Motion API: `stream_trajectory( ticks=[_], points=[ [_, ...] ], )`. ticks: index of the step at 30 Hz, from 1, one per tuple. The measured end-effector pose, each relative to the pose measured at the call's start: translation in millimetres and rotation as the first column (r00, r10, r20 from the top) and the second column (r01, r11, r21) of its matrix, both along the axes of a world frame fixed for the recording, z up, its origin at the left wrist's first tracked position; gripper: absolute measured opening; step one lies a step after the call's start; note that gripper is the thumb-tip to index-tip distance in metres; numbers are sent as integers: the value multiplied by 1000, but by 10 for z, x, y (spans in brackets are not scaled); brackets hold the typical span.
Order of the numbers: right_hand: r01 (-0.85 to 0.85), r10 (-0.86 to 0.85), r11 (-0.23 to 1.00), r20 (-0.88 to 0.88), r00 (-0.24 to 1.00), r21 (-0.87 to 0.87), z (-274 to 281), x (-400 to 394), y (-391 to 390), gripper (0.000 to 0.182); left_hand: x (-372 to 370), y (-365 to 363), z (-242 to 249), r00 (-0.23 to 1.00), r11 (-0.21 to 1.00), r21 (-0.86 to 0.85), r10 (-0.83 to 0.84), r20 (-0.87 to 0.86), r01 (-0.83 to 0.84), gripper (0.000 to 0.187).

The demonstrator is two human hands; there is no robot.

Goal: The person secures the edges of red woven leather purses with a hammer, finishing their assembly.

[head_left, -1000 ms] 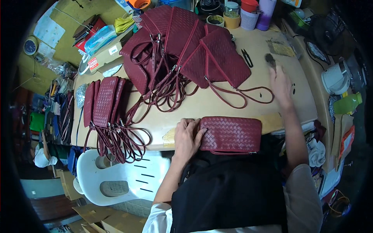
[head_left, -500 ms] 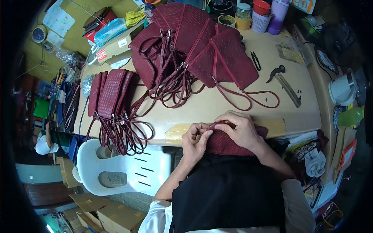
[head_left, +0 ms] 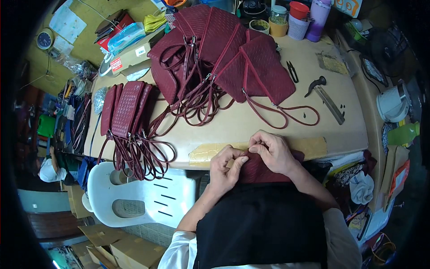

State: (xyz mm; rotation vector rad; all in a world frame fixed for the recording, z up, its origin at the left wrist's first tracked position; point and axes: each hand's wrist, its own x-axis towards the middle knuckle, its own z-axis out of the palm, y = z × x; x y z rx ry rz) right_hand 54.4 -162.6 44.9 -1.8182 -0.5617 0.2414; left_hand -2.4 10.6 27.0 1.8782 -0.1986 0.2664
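Note:
A maroon woven-textured pouch (head_left: 262, 172) lies at the table's near edge, against my black apron. My left hand (head_left: 226, 168) is closed in a pinch at its left upper edge. On the other side, my right hand (head_left: 274, 151) is bent over the pouch's top, thumb and fingers pinched together close to the left fingertips. Whatever small part sits between the fingertips is too small to make out. Beyond my hands, a heap of similar maroon pouches (head_left: 219, 40) with wrist straps covers the far part of the table (head_left: 215, 127).
Folded maroon pouches (head_left: 127, 110) with dangling straps stand at the left. A hammer (head_left: 327, 98) and small black snips (head_left: 292, 71) lie to the right. A white plastic chair (head_left: 148, 190) is at the left front; cloths (head_left: 360, 186) are piled at the right. Another person (head_left: 51, 168) is far left.
My fingertips have shifted from a raised, folded edge of the pouch, which now sits lower between them. The right hand has turned slightly, its fingers more curled. The view has moved a little.

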Motion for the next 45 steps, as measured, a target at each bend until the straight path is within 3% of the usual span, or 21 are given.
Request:
stream_trajectory(
  ticks=[2,3,7,9,13,17,19,20,22,23,25,28,31,33,35,36,38,39,40,43,45],
  points=[
    [42,-25,988,-113,993,152,-43,-12,29,5,-7,-28,-40,996,989,-146,24,-86,-36,9],
    [-3,0,995,36,999,95,-56,1,5,6,-13,-37,-56,984,955,-286,31,-177,-82,9],
    [14,38,990,355,934,-143,-14,4,15,9,12,13,-33,993,993,-98,60,-103,-70,7],
    [-37,74,990,286,955,-133,31,13,9,10,2,15,-10,990,985,168,20,140,-44,6],
    [-70,80,991,83,993,-113,-36,55,42,12,84,-3,-97,998,991,-136,1,-61,-10,6],
    [-4,3,1000,6,1000,9,-121,45,47,21,79,38,-181,999,998,-61,21,-46,-24,7],
    [77,25,925,262,965,-372,-66,29,-106,29,64,132,-280,987,973,-169,159,-16,-159,9],
    [86,50,852,243,969,-517,-16,55,-236,34,59,241,-405,973,926,-300,211,-95,-230,12],
    [62,-77,891,-15,997,-450,-88,123,-511,33,57,432,-500,946,842,-438,244,-215,-317,14],
    [67,-83,888,-15,996,-454,-100,111,-527,33,50,456,-515,946,804,-512,183,-269,-301,16],
    [168,-180,973,-65,981,-157,-135,32,-560,30,44,437,-495,945,841,-452,191,-266,-298,16],
    [277,-256,926,112,960,-255,-214,-37,-545,27,23,473,-488,952,855,-454,133,-274,-250,15],
    [311,-311,936,28,950,-165,-305,-62,-556,26,22,415,-377,962,708,-658,121,-244,-256,13],
    [325,-328,943,-30,944,-76,-301,-93,-548,24,69,385,-395,954,721,-632,145,-264,-284,12],
    [344,-259,935,494,830,-87,-174,-135,-516,21,107,378,-486,935,825,-446,263,-239,-346,8],
    [324,-244,943,495,834,-81,-190,-128,-501,21,120,346,-505,931,871,-327,343,-126,-365,8],
    [393,-305,915,486,819,-89,-256,-118,-536,18,89,348,-484,939,856,-387,310,-147,-343,7],
    [420,-384,902,264,885,-95,-296,-123,-577,16,81,353,-471,955,838,-460,236,-181,-294,9],
    [436,-405,889,205,891,-137,-339,-87,-636,13,64,314,-406,954,780,-561,159,-254,-279,8],
    [410,-395,907,151,906,-91,-501,-14,-706,13,36,309,-256,942,793,-556,64,-330,-248,12],
    [413,-405,877,86,910,-244,-453,-14,-697,13,85,335,-404,988,945,-294,115,-101,-140,18]
  ],
)
